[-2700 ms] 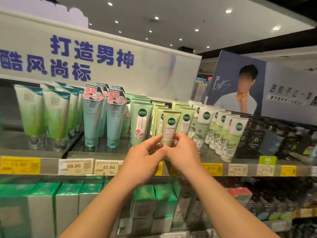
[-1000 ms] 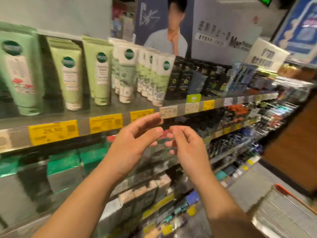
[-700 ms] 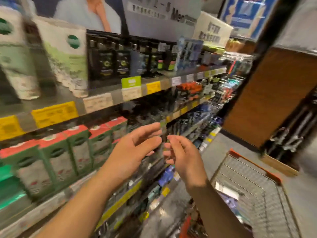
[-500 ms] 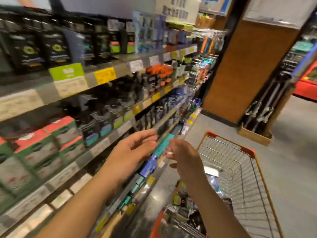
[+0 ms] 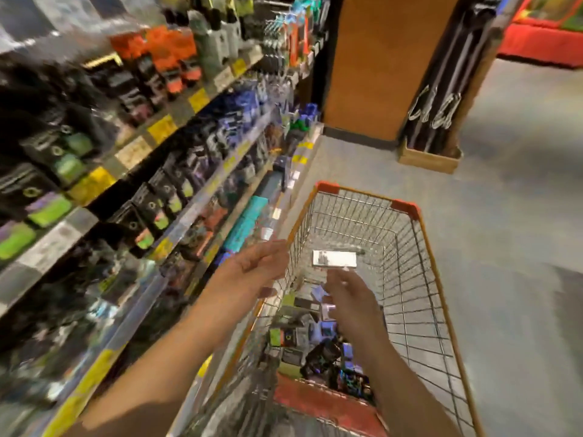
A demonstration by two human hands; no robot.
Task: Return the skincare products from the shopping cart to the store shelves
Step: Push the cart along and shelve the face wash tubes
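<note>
Both hands are empty, which puts the work between items: one product is shelved and the next is to be fetched from the shopping cart (image 5: pixel 422 266). The left hand (image 5: pixel 252 272) hangs over the cart's near-left rim, fingers loosely extended and gripping nothing; the right hand (image 5: pixel 350 294) reaches forward and down over the basket, fingers relaxed and apart, also holding nothing. Directly beneath and behind the right hand lies the heap of skincare products (image 5: pixel 312 342), dark and coloured boxes piled at the near end, and just beyond its fingertips a white box (image 5: pixel 334 258) lies flat on the wire floor. The next move seems to call for lowering the right hand and closing on one box. Compared with 2.7 seconds ago, the hands have left the green tube on the store shelves (image 5: pixel 176 190), and the view has swung right and down to the cart.
</note>
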